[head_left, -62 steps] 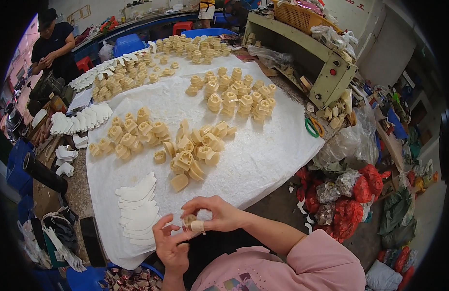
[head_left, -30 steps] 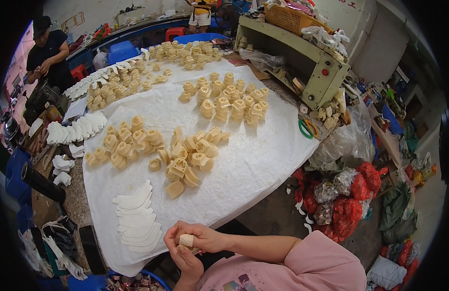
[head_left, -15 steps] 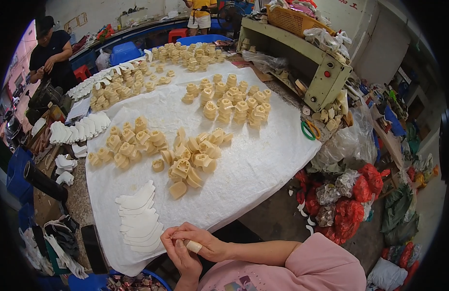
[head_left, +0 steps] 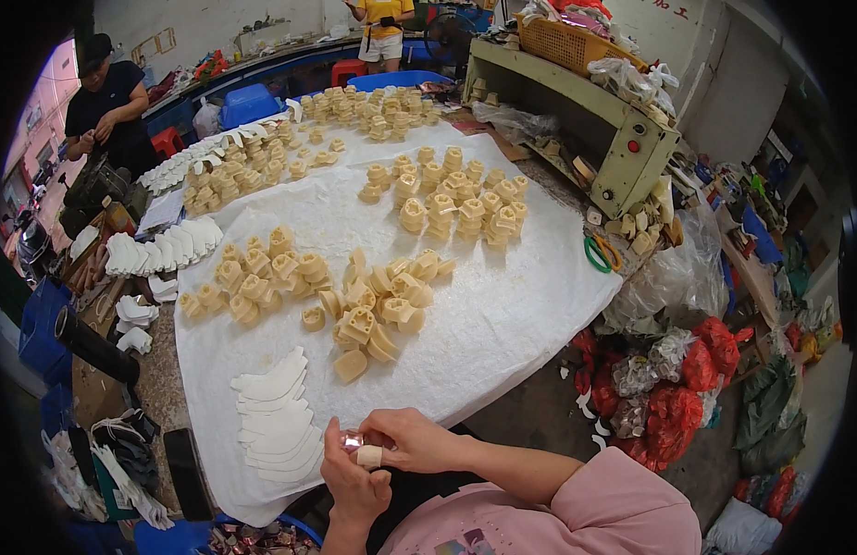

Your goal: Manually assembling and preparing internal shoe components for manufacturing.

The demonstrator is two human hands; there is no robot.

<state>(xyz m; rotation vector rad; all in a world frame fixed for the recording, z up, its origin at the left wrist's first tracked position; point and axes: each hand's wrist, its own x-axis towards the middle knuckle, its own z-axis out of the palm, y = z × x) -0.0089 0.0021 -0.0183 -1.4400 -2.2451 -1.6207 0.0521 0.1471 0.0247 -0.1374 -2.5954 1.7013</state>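
"Pinkish and glossy, that small piece [head_left: 353,440]. Where is it exactly?"

"Between the two hands, by the near edge of the white sheet [head_left: 503,314], right of the overlapping white cutouts [head_left: 279,430]."

"And the fingers?"

"On the right hand [head_left: 405,442] they're bent and drawn in close, thumb and fingertips nearly together on the piece. A beige band [head_left: 369,456] wraps that thumb."

"The left hand [head_left: 356,486]?"

"Its index finger points up beside the piece, the others partly curled — whether they actually grip it, I cannot tell."

"What lies farther up the sheet?"

"Cream-coloured molded parts [head_left: 382,305], heaped loosely past the cutouts; more of them stand in stacks [head_left: 456,199] beyond, toward the right. Down at the lower edge there's a blue tub [head_left: 310,529] with shiny reddish pieces [head_left: 262,539] in it."

"And left of the sheet?"

"A flat black object [head_left: 188,476] — just beside its edge."
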